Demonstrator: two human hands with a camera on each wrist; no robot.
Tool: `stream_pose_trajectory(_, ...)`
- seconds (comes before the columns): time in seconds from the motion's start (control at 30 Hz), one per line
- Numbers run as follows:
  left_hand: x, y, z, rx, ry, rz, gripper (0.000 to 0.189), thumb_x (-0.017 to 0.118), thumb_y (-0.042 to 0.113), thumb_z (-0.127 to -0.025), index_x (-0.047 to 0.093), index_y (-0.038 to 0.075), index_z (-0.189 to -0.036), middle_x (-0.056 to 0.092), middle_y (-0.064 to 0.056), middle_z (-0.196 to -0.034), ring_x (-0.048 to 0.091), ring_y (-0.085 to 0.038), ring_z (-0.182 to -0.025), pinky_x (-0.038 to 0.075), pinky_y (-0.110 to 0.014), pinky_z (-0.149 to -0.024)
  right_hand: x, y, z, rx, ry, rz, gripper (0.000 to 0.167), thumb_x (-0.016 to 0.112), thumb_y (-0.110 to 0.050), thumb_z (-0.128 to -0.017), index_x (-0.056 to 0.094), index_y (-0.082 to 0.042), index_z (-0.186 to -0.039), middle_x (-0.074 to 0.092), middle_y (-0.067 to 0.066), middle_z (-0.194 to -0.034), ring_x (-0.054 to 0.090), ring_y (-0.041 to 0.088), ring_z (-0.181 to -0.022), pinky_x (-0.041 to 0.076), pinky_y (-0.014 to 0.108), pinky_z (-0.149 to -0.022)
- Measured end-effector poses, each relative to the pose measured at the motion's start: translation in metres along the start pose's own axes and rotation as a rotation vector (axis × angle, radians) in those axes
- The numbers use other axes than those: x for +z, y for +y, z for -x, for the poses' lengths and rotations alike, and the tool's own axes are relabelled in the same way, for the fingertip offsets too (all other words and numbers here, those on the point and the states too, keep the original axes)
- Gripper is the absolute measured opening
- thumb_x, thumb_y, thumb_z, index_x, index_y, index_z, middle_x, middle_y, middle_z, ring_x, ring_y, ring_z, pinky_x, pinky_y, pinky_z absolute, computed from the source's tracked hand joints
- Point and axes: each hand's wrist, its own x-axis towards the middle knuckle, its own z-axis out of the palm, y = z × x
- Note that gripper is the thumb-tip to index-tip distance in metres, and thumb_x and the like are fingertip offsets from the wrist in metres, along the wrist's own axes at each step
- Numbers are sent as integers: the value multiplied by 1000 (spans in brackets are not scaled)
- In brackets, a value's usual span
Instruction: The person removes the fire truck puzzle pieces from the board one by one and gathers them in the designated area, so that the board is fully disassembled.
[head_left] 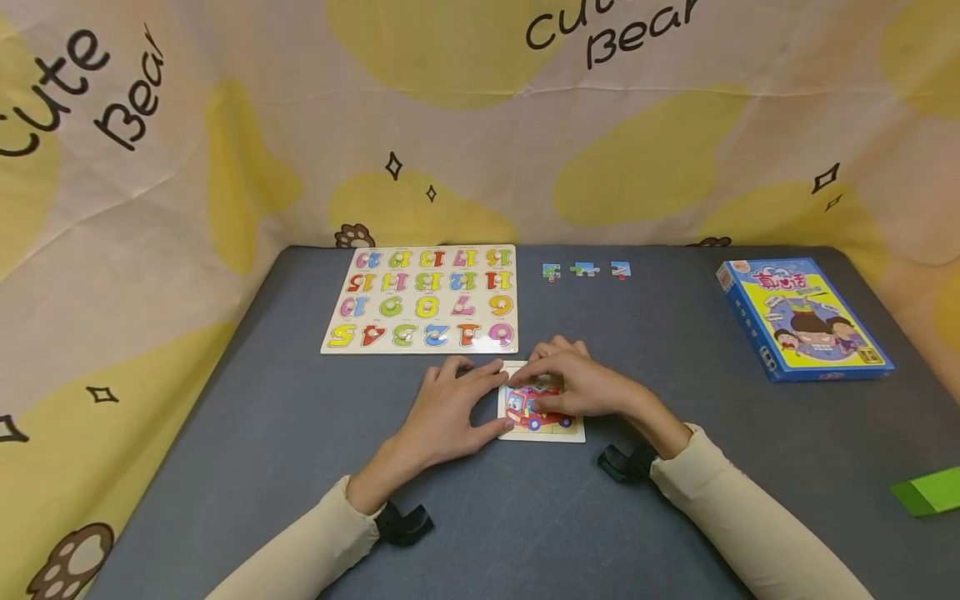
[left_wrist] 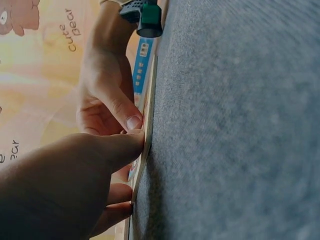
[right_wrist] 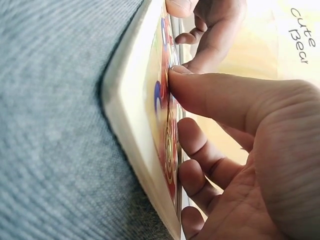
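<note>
A small wooden jigsaw board [head_left: 542,435] with a picture of a red vehicle lies on the dark table. Along its left edge rest the thumb and fingertips of my left hand [head_left: 442,412], spread apart. My right hand [head_left: 581,379] arches over the board, with thumb and fingertips touching the picture. From the right wrist, the thumb [right_wrist: 210,92] presses the printed face [right_wrist: 162,120] and the other fingertips sit beside it. My right hand covers the upper part of the picture. Three loose jigsaw pieces [head_left: 584,269] lie in a row further back.
Behind my left hand lies a number puzzle board [head_left: 420,294] with colourful knobbed numerals. A blue and yellow box [head_left: 810,321] sits at the right. Near the right edge is a green block [head_left: 930,492]. A printed cloth [head_left: 465,133] hangs behind the table.
</note>
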Motion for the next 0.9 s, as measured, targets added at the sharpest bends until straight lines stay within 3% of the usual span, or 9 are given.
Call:
stream_pose_trajectory(0.33,-3,2,-2,-5,-22,19,61,72,54,-89,62,24,-142,53,3,-155,47,-30,-132,37,-49,-96,-1,1,1,-58,12,33,35,79,-13,-86,76,-20,-120,67,-5,-100,44,15,-88,22,37,-80)
stream_pose_trajectory(0.9,-9,3,-4,3,-38,-24,61,75,55,-87,65,24,-138,57,2,-151,53,-27,-123,41,-46,-93,3,-4,-2,-42,19,89,39,86,-25,-82,76,-20,-119,63,-6,-91,42,14,-83,23,36,-79)
